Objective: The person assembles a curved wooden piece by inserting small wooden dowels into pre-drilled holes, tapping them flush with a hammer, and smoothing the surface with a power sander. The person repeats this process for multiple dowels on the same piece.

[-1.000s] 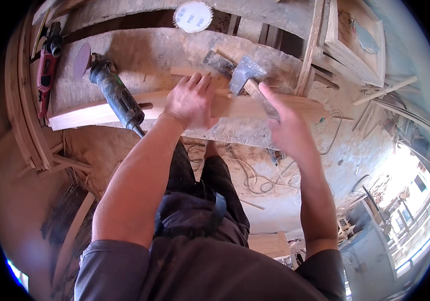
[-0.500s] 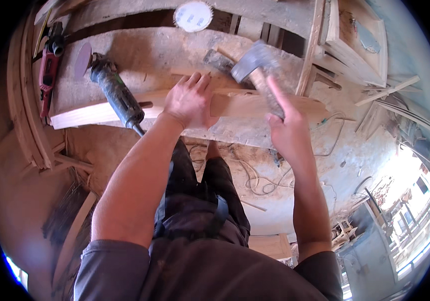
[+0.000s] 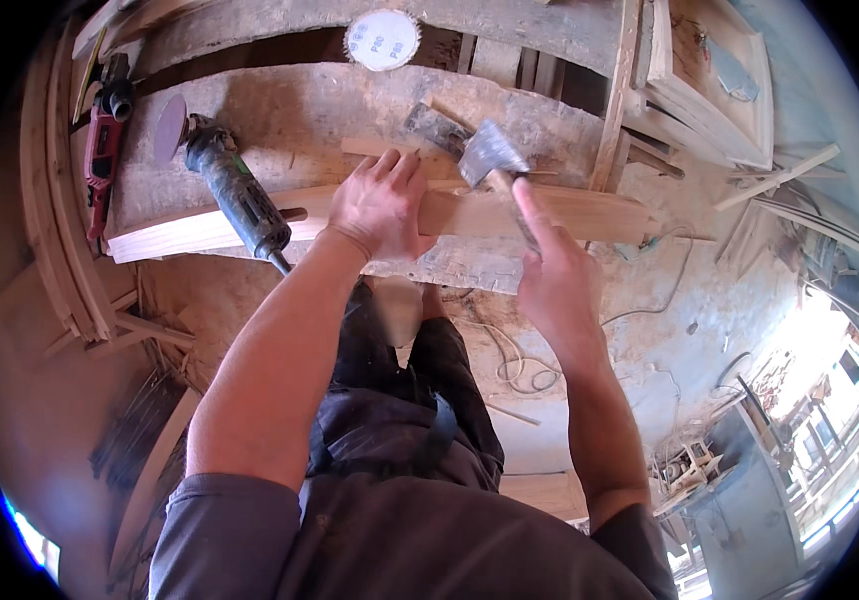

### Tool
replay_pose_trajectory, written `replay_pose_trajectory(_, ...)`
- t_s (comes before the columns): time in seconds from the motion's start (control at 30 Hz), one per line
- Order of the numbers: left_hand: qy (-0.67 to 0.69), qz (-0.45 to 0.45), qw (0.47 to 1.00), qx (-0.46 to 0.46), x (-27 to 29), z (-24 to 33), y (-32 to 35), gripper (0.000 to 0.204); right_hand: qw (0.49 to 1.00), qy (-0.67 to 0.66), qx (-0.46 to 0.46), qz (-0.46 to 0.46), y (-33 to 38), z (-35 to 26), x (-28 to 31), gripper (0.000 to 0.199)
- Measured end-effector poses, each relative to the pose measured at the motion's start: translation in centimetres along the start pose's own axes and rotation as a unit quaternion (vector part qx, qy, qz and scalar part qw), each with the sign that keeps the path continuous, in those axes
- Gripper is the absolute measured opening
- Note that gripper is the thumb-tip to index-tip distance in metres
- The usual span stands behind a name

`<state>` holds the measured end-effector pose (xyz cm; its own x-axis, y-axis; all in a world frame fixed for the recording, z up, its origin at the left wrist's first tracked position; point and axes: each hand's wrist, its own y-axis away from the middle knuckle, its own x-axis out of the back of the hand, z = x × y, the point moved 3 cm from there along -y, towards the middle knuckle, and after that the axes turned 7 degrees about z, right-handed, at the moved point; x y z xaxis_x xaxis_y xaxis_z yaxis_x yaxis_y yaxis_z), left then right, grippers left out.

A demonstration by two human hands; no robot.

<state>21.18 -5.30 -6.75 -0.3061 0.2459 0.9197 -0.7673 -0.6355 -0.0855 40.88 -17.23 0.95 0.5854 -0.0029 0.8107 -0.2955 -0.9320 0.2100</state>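
Hatchet (image 3: 494,153) sits gripped in the right hand (image 3: 559,290), left hand (image 3: 379,205) clamped over the plank (image 3: 494,213), grinder (image 3: 234,190) nearby.

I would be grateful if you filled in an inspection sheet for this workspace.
Surface: worn, stained wooden bench.
Job's things: long board along the bench; hatchet in hand.
Clutter: grinder lying across the long board; white disc; red power tool.
Grips: left grip laid over the long board; right grip closed around the hatchet.
Cables: loose cable on the floor.
Surroundings: stacked boards at left; open wooden box at right.
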Motion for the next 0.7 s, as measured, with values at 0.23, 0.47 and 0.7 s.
replay_pose_trajectory(0.23,0.007,-0.007,1.000,0.001,0.0,0.0,-0.1,0.059,0.999,0.036,-0.001,-0.004,1.0,0.2,-1.5,0.085)
replay_pose_trajectory(0.47,0.016,-0.018,1.000,0.003,-0.2,0.0,-0.2,0.057,0.995,-0.060,0.012,0.085,1.8,0.3,-1.5,0.084)
replay_pose_trajectory(0.7,0.011,-0.030,0.999,0.008,0.1,0.0,-0.3,0.057,0.988,-0.094,0.005,0.125,1.5,-0.3,-1.2,0.082)
